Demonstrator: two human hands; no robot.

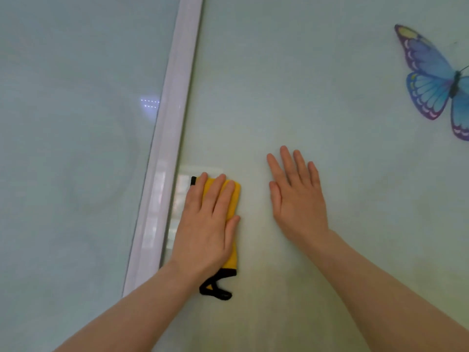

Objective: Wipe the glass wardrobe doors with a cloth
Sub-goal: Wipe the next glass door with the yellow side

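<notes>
Wiping under way on the right-hand glass door (330, 85), left hand (205, 224) flat on a folded yellow cloth (232, 196), fingers (215, 191) stretched out and close together, pressing rather than gripping; cloth edge showing beyond the fingertips and along the thumb side, black trim and loop (215, 290) trailing below the wrist. Just left of those fingers, the pale door frame (172, 138), with a bright reflection on the glass between frame and cloth. Right hand (297, 196) empty, spread wide and laid flat on the glass, well apart from the cloth and level with it. Progress hard to judge: no streaks, wet patches or clear boundary between wiped and unwiped glass; likely mid-task, with the left door (76, 123) beyond the frame and the area up past the right fingertips, by the butterfly (431, 80), possibly still to do. Butterfly cut off at the right edge; tops and bottoms of both doors out of view; faint smudges low right, too vague to call.
</notes>
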